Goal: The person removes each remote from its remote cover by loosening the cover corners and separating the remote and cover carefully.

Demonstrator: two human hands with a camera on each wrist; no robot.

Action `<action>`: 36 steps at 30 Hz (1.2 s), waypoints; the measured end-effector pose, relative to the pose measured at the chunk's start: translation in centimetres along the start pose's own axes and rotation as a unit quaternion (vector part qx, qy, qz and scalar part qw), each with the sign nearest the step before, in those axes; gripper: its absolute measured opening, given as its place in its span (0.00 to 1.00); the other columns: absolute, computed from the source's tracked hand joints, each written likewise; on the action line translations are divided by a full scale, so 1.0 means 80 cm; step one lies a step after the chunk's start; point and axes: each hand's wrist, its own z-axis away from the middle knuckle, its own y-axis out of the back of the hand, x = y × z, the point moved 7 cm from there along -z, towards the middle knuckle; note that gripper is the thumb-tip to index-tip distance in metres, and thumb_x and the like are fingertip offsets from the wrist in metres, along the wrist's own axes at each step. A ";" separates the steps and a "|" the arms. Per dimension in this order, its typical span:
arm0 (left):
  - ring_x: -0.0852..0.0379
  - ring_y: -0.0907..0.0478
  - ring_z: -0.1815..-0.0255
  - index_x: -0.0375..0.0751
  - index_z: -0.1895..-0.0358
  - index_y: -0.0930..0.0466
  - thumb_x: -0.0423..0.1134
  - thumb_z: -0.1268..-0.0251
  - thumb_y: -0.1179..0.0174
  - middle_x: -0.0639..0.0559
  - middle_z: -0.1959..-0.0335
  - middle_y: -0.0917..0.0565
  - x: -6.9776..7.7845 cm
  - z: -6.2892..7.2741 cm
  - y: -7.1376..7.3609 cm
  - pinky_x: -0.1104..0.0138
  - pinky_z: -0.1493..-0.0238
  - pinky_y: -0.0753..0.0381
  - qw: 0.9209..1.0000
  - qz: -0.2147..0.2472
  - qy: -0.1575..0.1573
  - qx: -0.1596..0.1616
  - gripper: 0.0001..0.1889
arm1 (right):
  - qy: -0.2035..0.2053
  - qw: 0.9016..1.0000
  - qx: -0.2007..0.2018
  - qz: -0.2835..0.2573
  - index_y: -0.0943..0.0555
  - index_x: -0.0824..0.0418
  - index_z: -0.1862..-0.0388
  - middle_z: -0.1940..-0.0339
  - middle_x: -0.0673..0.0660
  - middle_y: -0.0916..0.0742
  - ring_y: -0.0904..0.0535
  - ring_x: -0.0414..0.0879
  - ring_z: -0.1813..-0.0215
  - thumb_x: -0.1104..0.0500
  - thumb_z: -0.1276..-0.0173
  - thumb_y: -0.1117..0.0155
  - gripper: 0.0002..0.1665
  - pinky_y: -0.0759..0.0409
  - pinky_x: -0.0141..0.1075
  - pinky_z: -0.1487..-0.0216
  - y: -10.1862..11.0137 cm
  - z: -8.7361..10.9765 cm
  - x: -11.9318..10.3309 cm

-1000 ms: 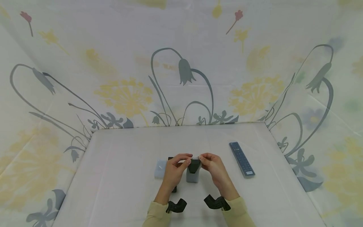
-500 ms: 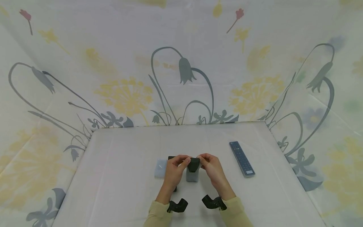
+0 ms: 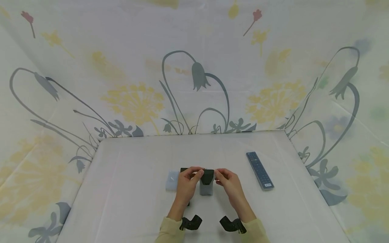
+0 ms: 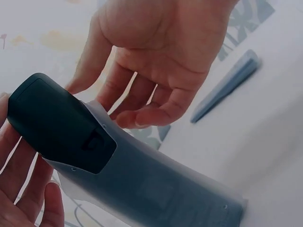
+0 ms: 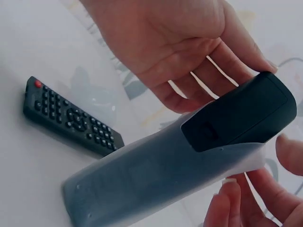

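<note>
A dark remote control (image 3: 208, 177) stands upright, back toward me, its lower part inside a translucent grey sleeve (image 5: 137, 182). Its bare upper end, with a small latch mark, sticks out above the sleeve's mouth. My left hand (image 3: 186, 184) pinches this end, thumb at its edge and fingers behind. My right hand (image 3: 232, 187) is on the other side, fingers loosely bent beside the sleeve's mouth. In the right wrist view, its thumb (image 5: 288, 153) stands a little apart from the remote. The sleeve's bottom meets the white table.
Another remote (image 3: 259, 170), bluish and seemingly covered in clear plastic, lies to the right. A black remote with a red button (image 5: 73, 116) lies partly hidden under my left hand. Left of it is a pale blue plastic piece (image 3: 172, 180). Flowered cloth walls (image 3: 194, 101) surround the table.
My right hand has drawn slightly right, its fingertips coming away from the sleeve's edge. The left hand and the remote stay nearly in place.
</note>
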 end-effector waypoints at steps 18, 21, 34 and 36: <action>0.46 0.20 0.61 0.36 0.54 0.17 0.40 0.31 0.35 0.46 0.62 0.16 -0.025 0.012 0.016 0.67 0.64 0.21 0.989 -0.069 0.120 0.052 0.11 | 0.008 1.000 0.000 -0.023 0.16 0.69 0.57 0.61 0.60 0.13 0.19 0.62 0.50 0.63 0.31 0.33 0.09 0.22 0.52 0.44 0.002 0.007 0.010; 0.48 0.20 0.64 0.35 0.57 0.16 0.43 0.31 0.36 0.44 0.65 0.16 -0.038 0.015 0.017 0.68 0.66 0.20 0.985 -0.078 0.147 0.045 0.13 | 0.008 1.000 0.004 -0.024 0.16 0.70 0.56 0.60 0.60 0.14 0.17 0.59 0.51 0.64 0.31 0.33 0.09 0.20 0.47 0.46 0.002 0.007 0.010; 0.55 0.20 0.65 0.30 0.57 0.17 0.37 0.30 0.37 0.47 0.67 0.17 -0.045 0.013 0.011 0.69 0.65 0.19 0.984 -0.004 0.173 0.030 0.10 | 0.025 0.997 0.012 -0.065 0.18 0.73 0.57 0.63 0.58 0.15 0.17 0.46 0.59 0.68 0.31 0.35 0.08 0.17 0.37 0.53 0.002 0.008 0.008; 0.56 0.21 0.65 0.29 0.56 0.18 0.35 0.30 0.38 0.48 0.67 0.17 -0.051 0.013 0.010 0.68 0.64 0.19 0.981 0.017 0.190 0.024 0.10 | 0.027 0.997 0.011 -0.065 0.18 0.73 0.57 0.63 0.58 0.15 0.17 0.46 0.59 0.67 0.30 0.35 0.08 0.17 0.37 0.53 0.002 0.008 0.009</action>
